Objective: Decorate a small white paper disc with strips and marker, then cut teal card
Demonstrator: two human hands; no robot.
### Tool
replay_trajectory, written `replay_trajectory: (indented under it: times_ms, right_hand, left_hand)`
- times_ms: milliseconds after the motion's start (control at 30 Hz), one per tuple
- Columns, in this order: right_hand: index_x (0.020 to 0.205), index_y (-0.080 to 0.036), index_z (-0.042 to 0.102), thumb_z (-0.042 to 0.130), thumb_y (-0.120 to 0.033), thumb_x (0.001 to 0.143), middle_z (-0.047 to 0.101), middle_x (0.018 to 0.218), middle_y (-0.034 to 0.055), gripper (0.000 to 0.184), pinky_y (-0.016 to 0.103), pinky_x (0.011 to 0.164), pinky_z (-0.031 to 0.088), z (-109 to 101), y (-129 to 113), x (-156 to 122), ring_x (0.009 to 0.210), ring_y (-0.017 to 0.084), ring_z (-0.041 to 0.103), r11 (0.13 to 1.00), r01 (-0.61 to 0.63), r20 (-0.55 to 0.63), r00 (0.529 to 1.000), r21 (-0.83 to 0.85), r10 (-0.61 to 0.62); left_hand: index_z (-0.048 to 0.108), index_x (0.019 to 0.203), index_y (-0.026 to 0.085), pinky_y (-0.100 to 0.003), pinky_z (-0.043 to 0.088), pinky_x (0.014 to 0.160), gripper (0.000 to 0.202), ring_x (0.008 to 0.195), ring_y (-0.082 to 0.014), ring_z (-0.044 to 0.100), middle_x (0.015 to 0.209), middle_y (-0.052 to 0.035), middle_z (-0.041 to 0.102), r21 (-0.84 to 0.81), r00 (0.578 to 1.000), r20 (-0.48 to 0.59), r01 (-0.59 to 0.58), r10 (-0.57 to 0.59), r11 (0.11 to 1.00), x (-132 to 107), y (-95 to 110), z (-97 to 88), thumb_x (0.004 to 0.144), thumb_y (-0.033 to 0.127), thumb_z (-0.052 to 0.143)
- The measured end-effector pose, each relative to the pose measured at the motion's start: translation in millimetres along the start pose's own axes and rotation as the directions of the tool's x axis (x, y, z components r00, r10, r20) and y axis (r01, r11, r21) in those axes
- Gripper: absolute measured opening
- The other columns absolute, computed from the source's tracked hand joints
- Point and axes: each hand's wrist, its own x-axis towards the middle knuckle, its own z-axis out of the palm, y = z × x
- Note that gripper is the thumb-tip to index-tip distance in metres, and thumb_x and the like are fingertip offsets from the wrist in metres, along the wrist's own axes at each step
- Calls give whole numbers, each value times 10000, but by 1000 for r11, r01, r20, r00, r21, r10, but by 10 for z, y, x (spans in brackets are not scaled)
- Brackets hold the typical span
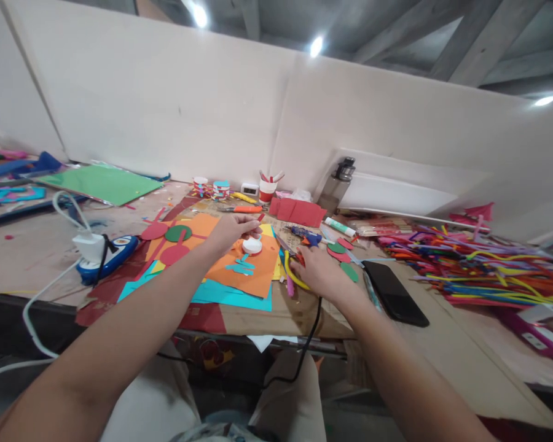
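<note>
under the right hand (317,270), a tool (288,268) partly hides.

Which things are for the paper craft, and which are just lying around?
Probably for the craft:
- red strip, in the left hand
- yellow-handled tool, at the right hand
- orange paper

Seemingly just lying about:
- phone
- bottle
- white plug

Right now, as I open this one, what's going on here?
A person is working with cut coloured paper. The left hand has a small red strip in its grip, near a white-topped round piece on an orange sheet. The right hand is at a yellow-handled tool, apparently scissors; whether it grasps it is unclear. Turquoise scraps also lie on the orange sheet.
</note>
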Motion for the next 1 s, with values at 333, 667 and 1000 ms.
replay_trajectory:
  times_ms: [333, 667, 1000]
  right_hand:
    - [1176, -164, 516, 574, -359, 815, 667, 825, 71, 414, 287, 608, 450, 107, 125, 140, 690, 200, 633, 857, -181, 48, 982, 482, 181]
    - [1136, -212, 527, 585, -343, 800, 549, 830, -11, 365, 205, 476, 458, -51, -127, 14, 584, 87, 548, 362, 28, 32, 987, 932, -157]
    - [1092, -167, 540, 606, -468, 789, 509, 634, -61, 432, 194, 362, 435, -212, -156, -137, 423, 77, 503, 221, -178, 218, 960, 959, -177]
  left_hand:
    - [707, 747, 115, -210, 404, 585, 186, 673, -111, 633, 747, -65, 702, -235, 995, -6, 97, -102, 967, 25, -25, -53, 661, 267, 772]
    - [704, 813, 113, -234, 506, 639, 83, 734, -126, 670, 829, -64, 720, -460, 979, 48, 198, -199, 865, 49, 30, -108, 770, 122, 633]
    - [725, 845, 99, -212, 518, 676, 135, 790, -136, 690, 864, -90, 733, -467, 983, 106, 182, -150, 865, 38, 23, -102, 780, 144, 616]
